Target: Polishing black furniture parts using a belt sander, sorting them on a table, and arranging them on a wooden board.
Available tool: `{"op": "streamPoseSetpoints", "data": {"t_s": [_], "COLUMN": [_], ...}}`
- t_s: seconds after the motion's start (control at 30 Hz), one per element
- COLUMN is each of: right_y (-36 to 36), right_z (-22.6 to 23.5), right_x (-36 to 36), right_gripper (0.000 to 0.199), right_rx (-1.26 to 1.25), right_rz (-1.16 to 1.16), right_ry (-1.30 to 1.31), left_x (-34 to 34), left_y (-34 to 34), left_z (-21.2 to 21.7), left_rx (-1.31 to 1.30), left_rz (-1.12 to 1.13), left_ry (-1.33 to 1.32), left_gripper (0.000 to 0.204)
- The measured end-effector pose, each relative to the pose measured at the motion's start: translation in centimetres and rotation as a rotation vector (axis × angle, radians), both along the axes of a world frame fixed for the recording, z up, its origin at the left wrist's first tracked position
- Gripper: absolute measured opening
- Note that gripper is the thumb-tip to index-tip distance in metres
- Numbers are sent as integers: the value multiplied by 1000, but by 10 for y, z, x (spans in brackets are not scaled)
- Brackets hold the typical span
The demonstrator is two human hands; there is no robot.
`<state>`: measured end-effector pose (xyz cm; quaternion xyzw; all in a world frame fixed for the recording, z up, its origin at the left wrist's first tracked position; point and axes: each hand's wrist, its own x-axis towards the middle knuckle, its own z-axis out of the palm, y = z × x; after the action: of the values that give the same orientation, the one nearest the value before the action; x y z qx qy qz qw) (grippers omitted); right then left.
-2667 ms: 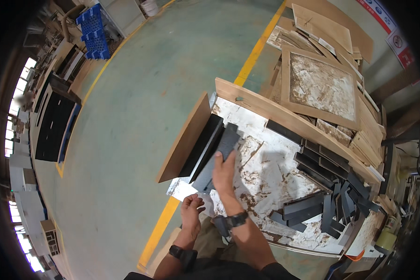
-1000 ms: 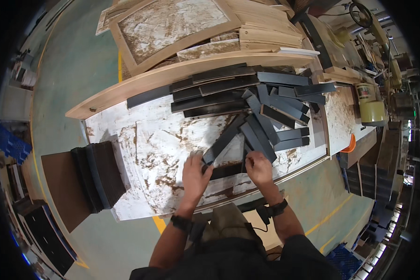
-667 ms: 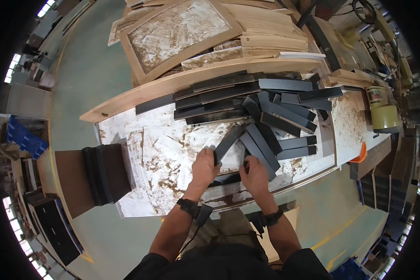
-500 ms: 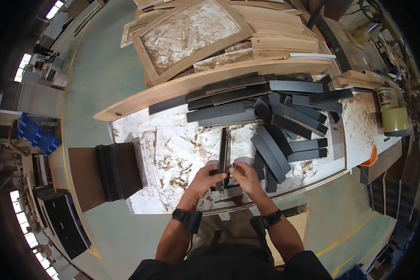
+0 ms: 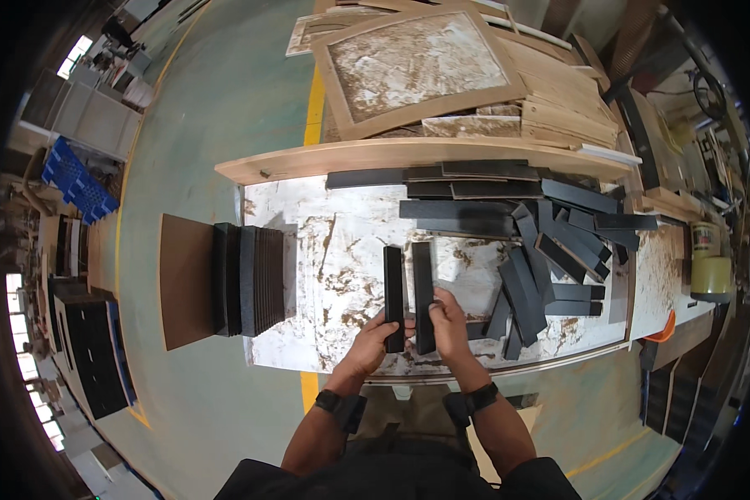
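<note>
My left hand (image 5: 370, 343) is closed on the near part of a narrow black strip (image 5: 393, 287), with the thumb on its face. A second black strip (image 5: 422, 283) is gripped near its lower end by my right hand (image 5: 450, 323). Both strips point away from me, side by side with a small gap between them, over the white, brown-stained worktop (image 5: 342, 275). Fingertips show in the gap. To the right lies a loose heap of similar black strips (image 5: 521, 292), some crossing over others.
A row of upright dark pieces (image 5: 262, 279) stands at the worktop's left end beside a brown board (image 5: 187, 283). A long wooden plank (image 5: 375, 156) runs along the far edge, with a framed panel (image 5: 417, 67) and boards behind. An orange object (image 5: 663, 327) sits at the right.
The two strips, seen close together and edge-on before, are now apart with their broad faces up, one in each hand. My view has shifted, so the worktop appears turned.
</note>
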<state>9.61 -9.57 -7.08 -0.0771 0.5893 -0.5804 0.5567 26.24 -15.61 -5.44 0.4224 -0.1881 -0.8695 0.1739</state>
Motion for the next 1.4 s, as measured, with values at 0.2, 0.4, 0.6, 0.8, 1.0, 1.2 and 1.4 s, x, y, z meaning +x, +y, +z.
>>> {"op": "streamPoseSetpoints", "data": {"t_s": [0.2,0.4,0.6,0.8,1.0,1.2,1.4], "right_y": [-29,24,27,-17,-42,-58,-101], "right_z": [-5,31,37,28,5,-1,59], "right_x": [46,-60,-72,-61,18,79,117], "right_gripper": [13,49,53,48,44,43,44], "right_rx": [-139,-20,-50,-16,-14,-99,-215], "right_rz": [298,1030,1173,802,525,267,417], "right_ry": [949,1324,1460,704,504,585,86], "left_x": [-2,26,33,20,-5,9,66], "left_y": [0,-2,5,27,44,35,25], "left_z": [-14,-26,-23,-31,-22,7,57], "left_rx": [159,104,13,60,-31,-261,-288], "left_rz": [285,213,266,404,517,474,444], "left_ry": [-90,-149,-164,-67,-162,-217,-324], "left_gripper": [31,27,38,66,62,44,44]}}
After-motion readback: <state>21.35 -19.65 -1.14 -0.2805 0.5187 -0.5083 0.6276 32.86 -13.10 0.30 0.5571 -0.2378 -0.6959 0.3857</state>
